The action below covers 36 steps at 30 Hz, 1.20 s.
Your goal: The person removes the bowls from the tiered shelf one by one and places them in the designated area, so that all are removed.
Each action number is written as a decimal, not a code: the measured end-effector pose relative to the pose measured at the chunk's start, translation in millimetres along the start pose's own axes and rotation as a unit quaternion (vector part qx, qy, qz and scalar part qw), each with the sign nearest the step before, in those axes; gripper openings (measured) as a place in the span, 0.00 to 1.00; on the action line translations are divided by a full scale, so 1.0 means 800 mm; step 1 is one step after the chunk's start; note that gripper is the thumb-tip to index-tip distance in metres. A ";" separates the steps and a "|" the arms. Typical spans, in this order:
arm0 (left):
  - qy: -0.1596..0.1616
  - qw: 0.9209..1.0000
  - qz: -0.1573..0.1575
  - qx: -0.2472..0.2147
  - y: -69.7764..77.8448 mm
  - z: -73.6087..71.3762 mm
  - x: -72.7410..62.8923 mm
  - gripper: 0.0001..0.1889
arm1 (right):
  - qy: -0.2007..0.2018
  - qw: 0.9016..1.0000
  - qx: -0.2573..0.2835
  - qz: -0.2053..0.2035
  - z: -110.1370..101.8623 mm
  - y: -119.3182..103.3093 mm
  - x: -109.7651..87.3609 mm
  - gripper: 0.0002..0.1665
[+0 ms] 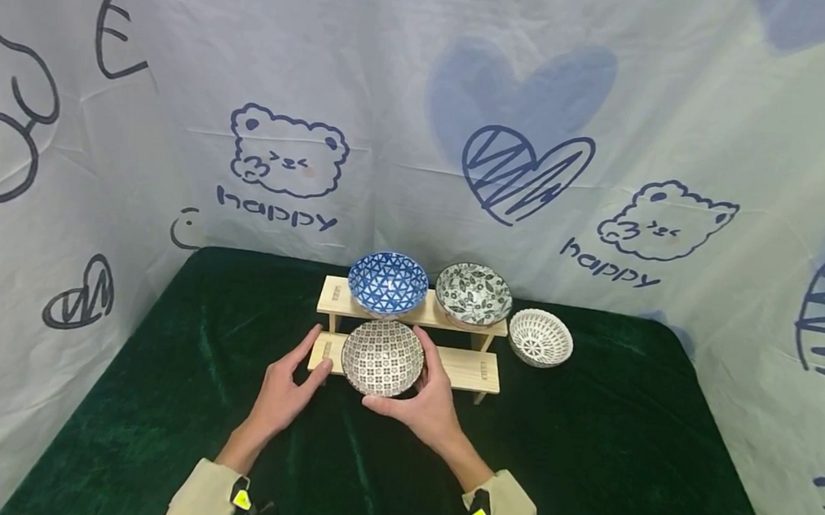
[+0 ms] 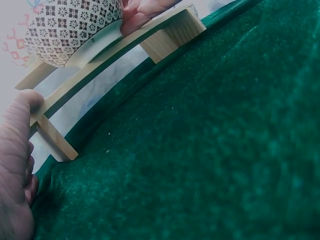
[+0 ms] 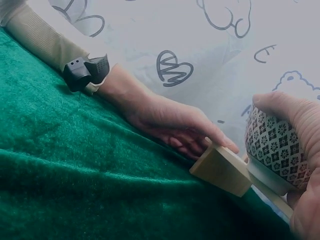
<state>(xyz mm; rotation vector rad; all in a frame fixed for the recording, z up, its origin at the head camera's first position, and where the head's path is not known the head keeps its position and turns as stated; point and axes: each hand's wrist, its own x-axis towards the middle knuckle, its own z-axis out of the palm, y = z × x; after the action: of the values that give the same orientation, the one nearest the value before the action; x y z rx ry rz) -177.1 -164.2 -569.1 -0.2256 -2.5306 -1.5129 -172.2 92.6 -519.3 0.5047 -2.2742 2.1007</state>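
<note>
My right hand [image 1: 431, 402] holds a small bowl with a dark brown flower-grid pattern [image 1: 383, 358], thumb at its near side and fingers along its right. The bowl is at the lower step of a two-tier wooden stand [image 1: 465, 368]; in the left wrist view its white foot is right at the shelf board. My left hand [image 1: 283, 393] holds the left end of that lower step, the thumb [image 2: 30, 99] over the board's edge. In the right wrist view, the left hand's other fingers [image 3: 177, 141] are curled beside the end panel.
On the upper step stand a blue triangle-patterned bowl [image 1: 388, 282] and a green leaf-patterned bowl [image 1: 474, 294]. A smaller white patterned bowl [image 1: 540, 338] sits right of the stand. Dark green velvet cloth [image 1: 625, 440] covers the table, with a printed curtain [image 1: 413, 86] behind it.
</note>
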 end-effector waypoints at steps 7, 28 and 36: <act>-0.002 1.000 -0.003 -0.004 0.002 0.000 0.000 0.36 | 0.004 1.000 0.016 0.005 -0.001 -0.002 0.000 0.68; -0.004 1.000 -0.006 -0.001 0.000 0.000 0.001 0.36 | 0.012 0.999 0.035 0.018 -0.020 -0.006 -0.012 0.70; -0.001 1.000 -0.001 -0.002 -0.002 0.001 0.001 0.36 | 0.015 0.999 0.038 0.023 -0.028 -0.007 -0.019 0.71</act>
<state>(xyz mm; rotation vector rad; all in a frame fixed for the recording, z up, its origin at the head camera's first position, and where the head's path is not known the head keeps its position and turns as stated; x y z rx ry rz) -178.2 -163.8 -570.5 -0.2264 -2.5301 -1.5187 -161.3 117.7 -515.3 0.4235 -2.2181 2.2065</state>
